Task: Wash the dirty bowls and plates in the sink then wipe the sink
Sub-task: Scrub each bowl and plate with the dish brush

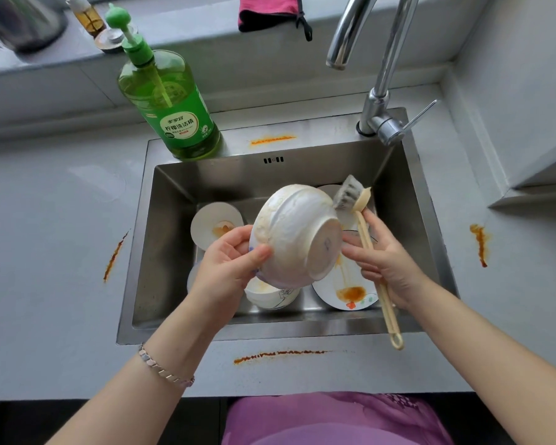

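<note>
Bowl: white ceramic bowl (297, 232) hanging tilted above the middle of the basin, foot ring facing up, suds clinging to its outer wall.
Left hand: left hand (228, 261) gripping the bowl at its rim, thumb lying on the outside, fingers curling round the edge.
Right hand: right hand (385, 261) holding the cream plastic long-handled brush (365, 234) at mid-handle, fingers wrapping loosely round it, forefinger reaching toward the bowl's base.
Brush head: grey bristles (345, 195) resting against the bowl's far right side.
Sink: stainless steel sink (174, 220) holding the other crockery; small white bowl (270, 295) sitting directly beneath the held one, round white plate smeared orange (217, 228) lying at left, flower-patterned white plate (350, 292) pooling orange sauce at right.
Rim: tall green dish-soap pump bottle (170, 107) standing on the back-left corner; chrome tap (379, 101) rising at back right, spout arching over the basin.
Counter: grey worktop (45, 220) carrying orange streaks (280, 353) in front of, behind and to both sides of the sink.
Ledge: pink cloth (270, 11) draping over the edge behind.
Wrist: silver link bracelet (164, 369) circling the left forearm.
</note>
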A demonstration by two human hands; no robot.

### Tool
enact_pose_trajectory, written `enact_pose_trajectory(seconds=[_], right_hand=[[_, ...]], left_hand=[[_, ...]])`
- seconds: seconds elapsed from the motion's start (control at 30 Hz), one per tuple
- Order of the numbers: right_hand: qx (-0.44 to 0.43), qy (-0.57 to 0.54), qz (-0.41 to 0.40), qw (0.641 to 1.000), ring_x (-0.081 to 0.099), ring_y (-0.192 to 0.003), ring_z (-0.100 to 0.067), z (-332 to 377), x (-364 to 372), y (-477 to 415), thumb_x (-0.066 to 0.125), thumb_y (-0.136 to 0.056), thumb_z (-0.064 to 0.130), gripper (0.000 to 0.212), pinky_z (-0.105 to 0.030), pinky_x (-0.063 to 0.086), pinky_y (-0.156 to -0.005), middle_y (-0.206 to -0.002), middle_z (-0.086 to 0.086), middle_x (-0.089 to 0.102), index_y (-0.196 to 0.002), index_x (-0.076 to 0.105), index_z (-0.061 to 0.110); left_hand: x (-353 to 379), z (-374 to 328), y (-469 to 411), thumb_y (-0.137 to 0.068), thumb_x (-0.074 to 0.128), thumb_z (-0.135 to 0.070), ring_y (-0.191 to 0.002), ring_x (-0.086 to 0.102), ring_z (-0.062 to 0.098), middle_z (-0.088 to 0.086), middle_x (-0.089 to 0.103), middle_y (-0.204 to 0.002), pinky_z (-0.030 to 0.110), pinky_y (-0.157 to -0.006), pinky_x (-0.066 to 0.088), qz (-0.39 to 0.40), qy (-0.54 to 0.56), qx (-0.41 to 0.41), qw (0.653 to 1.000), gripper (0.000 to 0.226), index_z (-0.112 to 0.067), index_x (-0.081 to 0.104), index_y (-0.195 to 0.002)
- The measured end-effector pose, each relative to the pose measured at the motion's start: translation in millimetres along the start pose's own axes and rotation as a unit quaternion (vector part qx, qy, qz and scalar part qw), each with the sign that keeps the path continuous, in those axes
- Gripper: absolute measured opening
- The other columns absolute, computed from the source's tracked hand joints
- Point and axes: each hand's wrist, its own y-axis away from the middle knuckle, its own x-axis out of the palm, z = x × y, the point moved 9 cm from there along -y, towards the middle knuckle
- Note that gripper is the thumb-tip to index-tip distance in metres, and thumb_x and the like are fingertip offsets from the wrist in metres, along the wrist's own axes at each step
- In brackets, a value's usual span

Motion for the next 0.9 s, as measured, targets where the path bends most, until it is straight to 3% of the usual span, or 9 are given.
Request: enact_pose_trajectory(seconds=[0.1,0.23,0.3,0.37,0.43,0.57,0.7,0.83,0.9], right_hand=[[0.011,-0.066,0.073,0.995,0.038,-0.039,-0.003,-5,14,-1,0.085,-0.059,0.013,0.092,-0.013,0.030,-0.036,-0.101,-0.012,0.056,-0.133,0.038,0.040],[0.013,-0.079,0.084,0.993,0.035,-0.039,-0.004,-11,12,1,0.095,-0.032,0.032,0.104,-0.016,0.031,-0.036,-0.084,-0.004,0.065,-0.124,0.046,0.044],[-0.003,-0.044,0.076,0.996,0.040,-0.040,-0.006,-6,11,6,0.094,-0.037,0.028,0.103,-0.016,0.032,-0.036,-0.084,-0.004,0.066,-0.127,0.045,0.040],[-0.017,-0.012,0.052,0.998,0.057,-0.046,-0.010,1,6,10,0.085,-0.054,0.005,0.093,-0.013,0.041,-0.040,-0.089,-0.005,0.066,-0.131,0.042,0.032],[-0.029,0.038,0.046,0.998,0.070,-0.073,-0.011,8,4,12,0.084,-0.054,-0.005,0.096,-0.016,0.052,-0.055,-0.099,-0.001,0.068,-0.133,0.041,0.030],[-0.072,0.167,0.033,0.983,0.067,-0.076,0.002,30,2,14,0.084,-0.052,-0.004,0.094,-0.017,0.051,-0.067,-0.110,0.002,0.065,-0.124,0.047,0.043],[-0.116,0.266,0.055,0.955,0.054,-0.112,0.001,54,11,19,0.088,-0.050,0.003,0.097,-0.021,0.042,-0.093,-0.115,0.015,0.060,-0.113,0.045,0.062],[-0.121,0.319,0.084,0.936,0.042,-0.123,0.003,61,20,22,0.088,-0.052,0.010,0.098,-0.023,0.039,-0.099,-0.122,0.025,0.052,-0.118,0.040,0.064],[-0.139,0.310,0.049,0.939,0.049,-0.114,0.004,71,14,24,0.084,-0.055,0.025,0.085,-0.016,0.043,-0.091,-0.116,0.019,0.057,-0.120,0.041,0.060]], left_hand=[[7,4,1,-0.058,0.087,-0.023,-0.075,0.069,0.015,0.004,0.073,-0.081,0.022,-0.063,0.054,0.060,0.040,-0.006,0.997,0.040,-0.012,0.069,-0.093],[6,10,0,-0.046,0.091,-0.031,-0.079,0.069,0.017,0.005,0.072,-0.082,0.024,-0.067,0.055,0.099,0.024,-0.036,0.994,0.060,-0.009,0.065,-0.095],[3,10,-2,-0.055,0.084,-0.018,-0.077,0.070,0.016,0.003,0.072,-0.080,0.023,-0.066,0.055,0.111,-0.038,-0.063,0.991,0.049,-0.006,0.060,-0.096],[5,8,-3,-0.059,0.076,-0.016,-0.074,0.070,0.013,0.001,0.073,-0.078,0.019,-0.064,0.053,0.134,-0.120,-0.086,0.980,0.042,-0.005,0.060,-0.096],[11,4,-5,-0.056,0.078,-0.026,-0.076,0.070,0.013,0.000,0.073,-0.081,0.018,-0.063,0.052,0.160,-0.180,-0.103,0.965,0.050,-0.005,0.063,-0.099],[22,-7,-13,-0.059,0.078,-0.024,-0.080,0.070,0.015,0.002,0.074,-0.085,0.024,-0.068,0.055,0.190,-0.234,-0.113,0.947,0.038,-0.012,0.069,-0.095],[31,-15,-19,-0.046,0.079,-0.035,-0.081,0.068,0.019,0.010,0.072,-0.090,0.029,-0.071,0.054,0.195,-0.259,-0.112,0.939,0.052,-0.011,0.072,-0.092],[35,-13,-17,-0.054,0.079,-0.016,-0.073,0.067,0.018,0.009,0.071,-0.083,0.022,-0.059,0.054,0.190,-0.200,-0.120,0.954,0.036,-0.008,0.072,-0.088],[31,-11,-15,-0.059,0.078,-0.011,-0.069,0.067,0.015,0.006,0.071,-0.077,0.020,-0.056,0.053,0.157,-0.177,-0.108,0.966,0.030,-0.006,0.070,-0.087]])
